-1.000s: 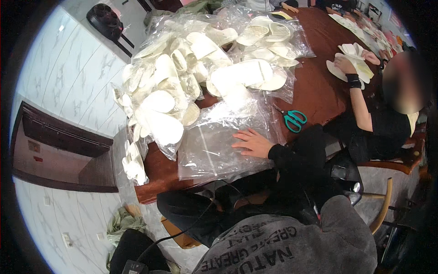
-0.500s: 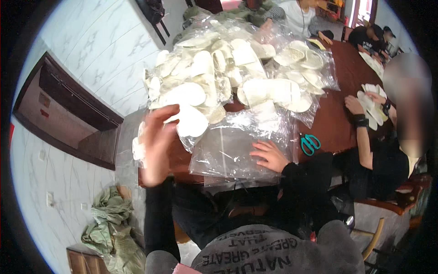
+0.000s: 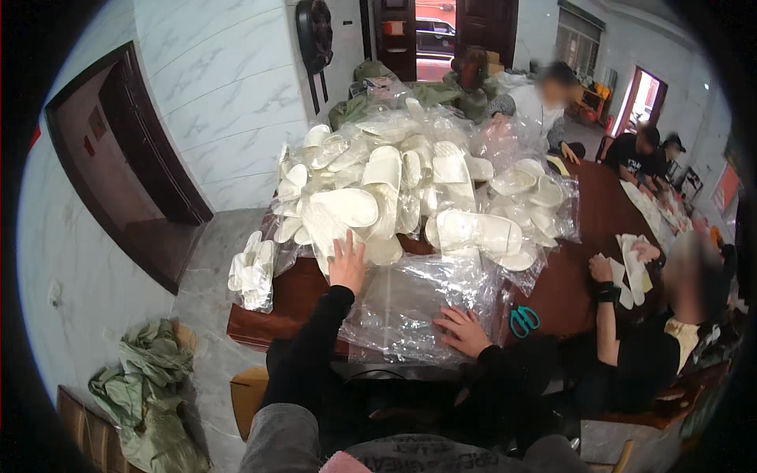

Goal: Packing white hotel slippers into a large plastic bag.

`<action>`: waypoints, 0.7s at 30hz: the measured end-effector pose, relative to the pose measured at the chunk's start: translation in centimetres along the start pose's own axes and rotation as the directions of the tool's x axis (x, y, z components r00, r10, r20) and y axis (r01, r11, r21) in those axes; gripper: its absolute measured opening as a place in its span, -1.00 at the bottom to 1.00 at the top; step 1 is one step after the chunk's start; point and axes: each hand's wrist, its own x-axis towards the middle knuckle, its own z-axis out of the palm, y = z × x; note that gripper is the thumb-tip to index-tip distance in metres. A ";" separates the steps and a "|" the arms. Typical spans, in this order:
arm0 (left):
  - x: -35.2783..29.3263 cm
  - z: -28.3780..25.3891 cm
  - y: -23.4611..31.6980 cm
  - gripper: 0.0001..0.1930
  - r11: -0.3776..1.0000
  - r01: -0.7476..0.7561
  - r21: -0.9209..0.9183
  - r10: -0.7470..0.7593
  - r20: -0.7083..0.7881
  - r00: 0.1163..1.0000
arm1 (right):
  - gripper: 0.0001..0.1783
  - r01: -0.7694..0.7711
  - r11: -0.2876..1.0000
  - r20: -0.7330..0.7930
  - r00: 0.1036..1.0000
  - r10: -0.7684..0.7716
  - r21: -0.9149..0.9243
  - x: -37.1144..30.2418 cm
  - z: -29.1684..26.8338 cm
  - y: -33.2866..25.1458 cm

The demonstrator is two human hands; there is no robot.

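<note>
My left hand (image 3: 347,264) reaches forward with fingers spread and rests on a white slipper (image 3: 344,209) at the near edge of a big heap of white slippers in clear bags (image 3: 410,185). My right hand (image 3: 464,331) lies flat, fingers apart, on a stack of empty clear plastic bags (image 3: 410,303) spread on the brown table (image 3: 284,296) in front of me. Neither hand grips anything.
Teal-handled scissors (image 3: 523,319) lie right of the bags. A small bundle of slippers (image 3: 251,272) sits at the table's left corner. A person in black (image 3: 646,347) works on my right; others sit at the far end. Green sacks (image 3: 154,386) lie on the floor left.
My left hand came up from below and moved forward onto the slipper pile. The right hand stays pressed on the plastic bags. My head has tilted up.
</note>
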 end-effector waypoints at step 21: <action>4.7 -9.7 -6.0 -0.80 0.069 0.059 -0.996 -0.548 0.011 0.837 | -0.41 -0.049 0.999 -0.011 0.999 0.049 -0.011 -0.1 0.3 0.2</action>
